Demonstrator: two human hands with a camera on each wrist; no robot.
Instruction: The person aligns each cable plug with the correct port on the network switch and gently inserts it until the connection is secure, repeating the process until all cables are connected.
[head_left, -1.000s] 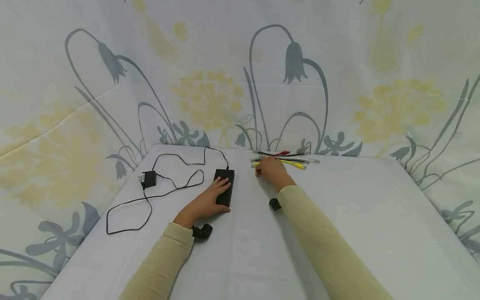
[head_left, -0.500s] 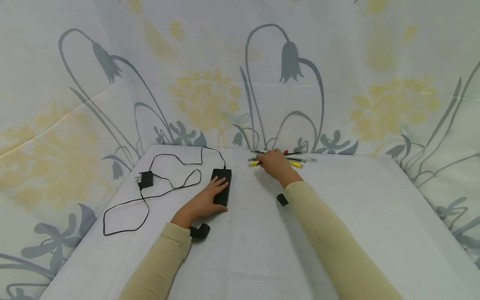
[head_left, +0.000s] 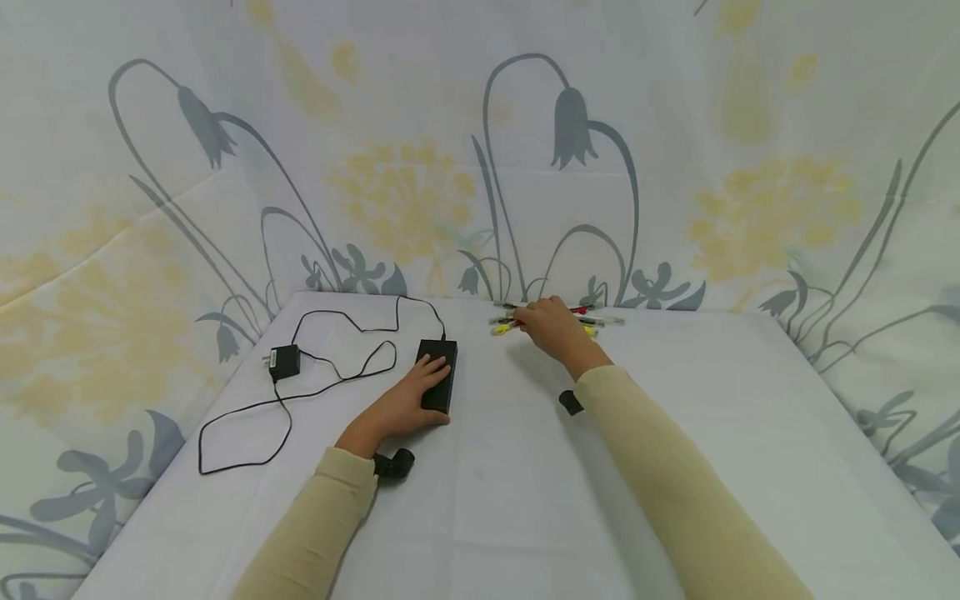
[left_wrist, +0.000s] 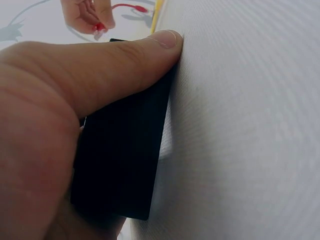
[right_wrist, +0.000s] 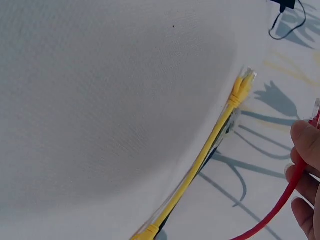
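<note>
A flat black box lies on the table, a thin cord running from its far end. My left hand rests on it, fingers spread over the top and thumb along its near end. To the right and farther back, my right hand pinches a red network cable near its clear plug. The cable's rest hangs in a curve. Below that hand lies a yellow network cable beside dark and pale cables, partly hidden in the head view.
A black power adapter with a looping black cord lies left of the box. Behind the cables, a flower-patterned curtain rises at the table's back edge.
My right hand has lifted slightly among the cables, and the red cable has come up with it. The left hand stays on the box. The head view has shifted a little.
</note>
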